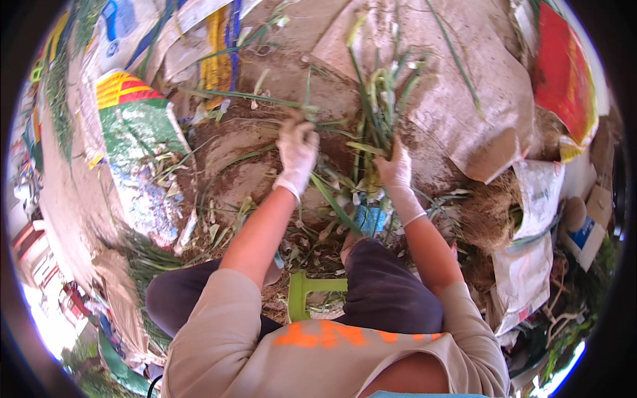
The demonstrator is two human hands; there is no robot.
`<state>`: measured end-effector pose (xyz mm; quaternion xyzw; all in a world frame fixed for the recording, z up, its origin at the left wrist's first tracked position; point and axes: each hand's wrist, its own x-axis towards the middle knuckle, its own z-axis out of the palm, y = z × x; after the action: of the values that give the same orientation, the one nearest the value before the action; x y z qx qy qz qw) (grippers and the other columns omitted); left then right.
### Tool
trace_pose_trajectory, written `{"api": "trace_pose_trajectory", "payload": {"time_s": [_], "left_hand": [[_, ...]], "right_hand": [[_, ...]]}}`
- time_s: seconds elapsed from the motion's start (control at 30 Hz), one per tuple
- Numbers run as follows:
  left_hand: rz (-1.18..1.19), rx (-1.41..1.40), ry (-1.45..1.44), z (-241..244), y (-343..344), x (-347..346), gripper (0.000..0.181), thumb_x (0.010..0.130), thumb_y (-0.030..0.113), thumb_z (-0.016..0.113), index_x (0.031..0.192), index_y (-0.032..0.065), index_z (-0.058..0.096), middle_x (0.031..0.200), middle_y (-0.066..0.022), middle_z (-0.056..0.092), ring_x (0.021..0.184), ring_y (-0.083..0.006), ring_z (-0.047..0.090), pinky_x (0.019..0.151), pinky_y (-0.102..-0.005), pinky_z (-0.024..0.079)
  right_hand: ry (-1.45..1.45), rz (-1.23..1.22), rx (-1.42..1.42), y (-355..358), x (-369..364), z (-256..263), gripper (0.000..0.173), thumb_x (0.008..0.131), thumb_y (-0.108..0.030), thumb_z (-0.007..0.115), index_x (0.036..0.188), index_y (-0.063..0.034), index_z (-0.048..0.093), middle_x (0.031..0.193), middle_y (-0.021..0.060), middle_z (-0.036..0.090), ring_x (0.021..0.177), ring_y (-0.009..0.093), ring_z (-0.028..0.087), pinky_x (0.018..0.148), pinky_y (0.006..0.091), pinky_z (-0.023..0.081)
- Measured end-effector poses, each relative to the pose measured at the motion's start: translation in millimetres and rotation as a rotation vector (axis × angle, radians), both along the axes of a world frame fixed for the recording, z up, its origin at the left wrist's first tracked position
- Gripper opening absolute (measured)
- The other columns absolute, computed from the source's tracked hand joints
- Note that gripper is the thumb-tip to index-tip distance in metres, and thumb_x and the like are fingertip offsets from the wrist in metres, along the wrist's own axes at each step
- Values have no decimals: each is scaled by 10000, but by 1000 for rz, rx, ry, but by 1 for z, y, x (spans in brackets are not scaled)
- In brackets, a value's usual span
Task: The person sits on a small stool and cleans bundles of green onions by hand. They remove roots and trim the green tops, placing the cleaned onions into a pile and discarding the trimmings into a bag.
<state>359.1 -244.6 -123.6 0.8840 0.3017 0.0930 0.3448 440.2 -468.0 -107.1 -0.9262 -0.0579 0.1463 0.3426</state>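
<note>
Both hands wear thin white gloves. My left hand (pixel 297 151), near the middle of the view, has bent fingers at a small tangle of roots and green stalks; blur hides whether it grips them. To the right, my right hand (pixel 395 166) is closed around the lower part of a bunch of green onions (pixel 380 107), whose green and pale stalks spread upward, away from me. Loose long green leaves (pixel 249 95) lie beyond my left hand. Peeled leaf scraps and trimmings (pixel 318 248) cover the ground between my arms and my legs.
A green plastic stool (pixel 298 296) is between my legs. Soil-covered sacking (pixel 463 64) spreads ahead. A green, red and yellow printed sack (pixel 134 119) lies left. On the right are a heap of fibrous roots (pixel 490 214), white sacks (pixel 525 278) and a red sack (pixel 562 74).
</note>
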Motion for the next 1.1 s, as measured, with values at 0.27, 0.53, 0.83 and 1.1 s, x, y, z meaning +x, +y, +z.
{"api": "trace_pose_trajectory", "payload": {"time_s": [0.27,0.53,0.83,1.1], "left_hand": [[-99,-764,-214,108,-80,17,602,899,415,603,1373,106,397,1398,-138,372,1322,-280,341,1124,-398,292],[204,-1168,96,34,-46,8,885,841,644,549,1446,42,317,1475,-135,344,1347,-269,323,1106,-376,265],[-545,-532,135,97,-41,43,433,872,349,651,1241,135,575,1187,-80,580,1034,-208,561,878,-338,483],[-1343,378,446,77,-11,89,1242,551,655,726,1506,120,140,1546,-113,186,1394,-300,264,1137,-476,168]], "right_hand": [[483,-58,615,12,-5,67,730,770,32,657,1431,-51,357,1266,121,550,1148,178,524,998,274,398],[542,-19,217,9,19,39,1051,661,-472,811,1484,-159,238,1349,226,460,1215,322,484,992,455,430],[346,383,2,14,13,31,863,678,-195,739,1428,-124,319,1159,204,595,1038,335,599,876,409,491],[793,-363,583,-22,131,56,637,834,-274,683,1383,-99,409,1382,143,435,1288,250,432,1053,325,374]]}}
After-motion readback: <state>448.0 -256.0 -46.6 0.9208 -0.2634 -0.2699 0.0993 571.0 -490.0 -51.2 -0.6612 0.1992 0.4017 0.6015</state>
